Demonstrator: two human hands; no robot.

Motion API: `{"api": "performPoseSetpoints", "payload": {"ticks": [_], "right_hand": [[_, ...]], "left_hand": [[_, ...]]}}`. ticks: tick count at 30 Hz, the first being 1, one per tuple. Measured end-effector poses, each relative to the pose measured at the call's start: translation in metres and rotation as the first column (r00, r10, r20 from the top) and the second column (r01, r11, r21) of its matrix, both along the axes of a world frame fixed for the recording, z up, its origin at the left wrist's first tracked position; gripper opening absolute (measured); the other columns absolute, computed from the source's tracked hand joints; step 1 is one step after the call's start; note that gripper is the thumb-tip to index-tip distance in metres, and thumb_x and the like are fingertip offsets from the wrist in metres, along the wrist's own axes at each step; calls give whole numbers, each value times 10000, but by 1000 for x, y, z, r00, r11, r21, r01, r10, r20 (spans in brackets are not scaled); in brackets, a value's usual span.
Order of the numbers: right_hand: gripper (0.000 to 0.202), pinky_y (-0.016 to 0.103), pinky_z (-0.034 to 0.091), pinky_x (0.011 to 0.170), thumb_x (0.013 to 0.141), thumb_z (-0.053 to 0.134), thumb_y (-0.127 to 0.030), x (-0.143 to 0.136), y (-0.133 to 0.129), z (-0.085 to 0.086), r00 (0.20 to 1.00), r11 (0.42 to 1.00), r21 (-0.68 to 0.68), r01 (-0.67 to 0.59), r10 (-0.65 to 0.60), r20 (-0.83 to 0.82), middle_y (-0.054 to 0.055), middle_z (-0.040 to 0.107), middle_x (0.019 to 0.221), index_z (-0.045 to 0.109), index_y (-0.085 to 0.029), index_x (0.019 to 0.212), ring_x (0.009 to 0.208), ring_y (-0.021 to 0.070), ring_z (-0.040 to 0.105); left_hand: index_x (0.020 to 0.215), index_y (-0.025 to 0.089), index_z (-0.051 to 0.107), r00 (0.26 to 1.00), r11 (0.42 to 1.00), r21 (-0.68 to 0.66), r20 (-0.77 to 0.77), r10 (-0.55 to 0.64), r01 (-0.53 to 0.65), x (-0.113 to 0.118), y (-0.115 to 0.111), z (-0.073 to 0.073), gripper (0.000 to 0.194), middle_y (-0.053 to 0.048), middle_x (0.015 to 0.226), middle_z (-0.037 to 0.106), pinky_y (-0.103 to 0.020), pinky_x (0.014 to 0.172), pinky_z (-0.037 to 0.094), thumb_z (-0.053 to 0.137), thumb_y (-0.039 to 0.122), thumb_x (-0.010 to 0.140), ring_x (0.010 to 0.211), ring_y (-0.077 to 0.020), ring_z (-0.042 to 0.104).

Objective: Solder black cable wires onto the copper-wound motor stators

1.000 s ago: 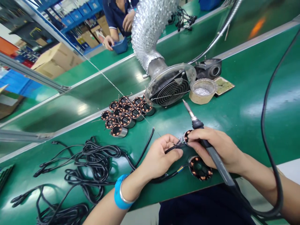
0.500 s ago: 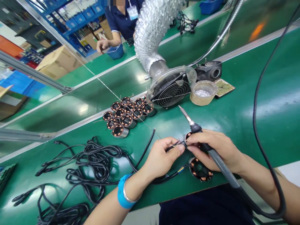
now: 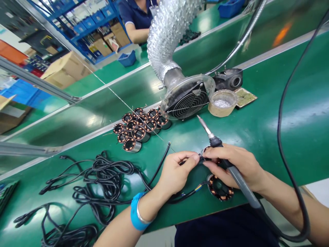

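Note:
My right hand [image 3: 240, 164] is closed around a soldering iron [image 3: 243, 187], whose bare metal tip points up and away to the left. Its thumb and fingertips also steady a copper-wound motor stator [image 3: 206, 150], mostly hidden behind the fingers. My left hand [image 3: 176, 173] pinches the end of a black cable [image 3: 183, 162] right beside that stator; the fine wires at the fingertips are too small to make out. Just below the hands a second stator [image 3: 220, 188] lies on the green bench, joined to a black cable with coloured wires [image 3: 197, 187].
Several stators [image 3: 140, 128] stand grouped behind my left hand. Coiled black cables [image 3: 102, 175] cover the left side. A fume extractor [image 3: 190, 103] with a silver duct, a solder pot [image 3: 222, 103] and a sponge tray [image 3: 245, 97] stand beyond. Across the bench is a co-worker [image 3: 137, 24].
My left fingertips have shifted slightly to cover more of the cable end at the stator. The co-worker's hand has left the blue bin, and the dark cables behind the duct have moved.

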State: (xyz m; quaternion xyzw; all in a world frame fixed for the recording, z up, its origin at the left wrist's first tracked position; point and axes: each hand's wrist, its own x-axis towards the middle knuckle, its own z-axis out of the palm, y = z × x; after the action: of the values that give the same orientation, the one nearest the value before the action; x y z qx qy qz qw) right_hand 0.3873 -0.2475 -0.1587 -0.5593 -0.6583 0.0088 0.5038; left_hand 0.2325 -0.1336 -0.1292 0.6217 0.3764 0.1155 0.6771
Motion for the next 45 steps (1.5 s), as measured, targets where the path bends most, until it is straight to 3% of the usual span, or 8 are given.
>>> {"api": "performPoseSetpoints", "payload": {"ticks": [3,9,17,23,30,38,45], "right_hand": [[269,261,549,641,884,645,-87,-1,0,1,1000,1000,-9,11,-11,-10,-2,686,863,576,-206,1116,673,125,637],[236,253,523,645,892,595,-67,-1,2,1,999,1000,3,-17,17,32,1,649,804,578,-182,1097,672,133,607],[238,266,521,698,906,564,-46,-1,-1,-4,999,1000,-2,-30,30,18,17,676,890,553,-192,1093,751,144,626],[226,253,520,701,917,573,-57,-2,0,-1,1000,1000,11,-23,23,6,15,683,881,550,-190,1099,754,138,628],[194,270,484,662,914,524,-39,-1,-1,-5,996,996,-28,-88,87,-38,14,637,854,545,-188,1037,713,140,568],[225,282,524,719,898,572,-25,-2,0,-4,998,998,36,-58,59,-33,38,675,902,556,-164,1074,773,152,633],[220,273,538,702,892,587,-34,-2,1,-3,996,997,37,-61,63,-56,33,679,889,565,-162,1071,761,146,637]], "left_hand": [[779,125,727,999,997,60,-13,-50,51,-1,0,0,272,-5,651,598,-225,571,362,700,396,784,589,-100,440],[769,151,630,982,968,182,-106,-157,174,-7,2,-2,267,52,588,421,-222,522,270,635,411,829,557,-92,335],[755,181,517,936,829,439,-211,-280,347,-13,6,3,235,56,616,430,-232,583,293,477,291,959,598,-99,384],[905,181,608,937,879,329,-159,-310,346,-15,7,-2,173,100,546,303,-227,505,226,584,351,934,504,-81,259],[771,168,567,933,858,369,-173,-314,357,-13,10,0,241,67,588,387,-222,530,258,540,323,953,542,-78,329],[887,167,604,956,934,206,-81,-281,292,-15,9,-6,227,65,620,398,-223,530,254,583,387,938,553,-81,311],[848,140,670,965,948,181,-61,-254,261,-13,7,-6,301,53,607,392,-214,517,246,620,430,914,561,-80,305]]}}
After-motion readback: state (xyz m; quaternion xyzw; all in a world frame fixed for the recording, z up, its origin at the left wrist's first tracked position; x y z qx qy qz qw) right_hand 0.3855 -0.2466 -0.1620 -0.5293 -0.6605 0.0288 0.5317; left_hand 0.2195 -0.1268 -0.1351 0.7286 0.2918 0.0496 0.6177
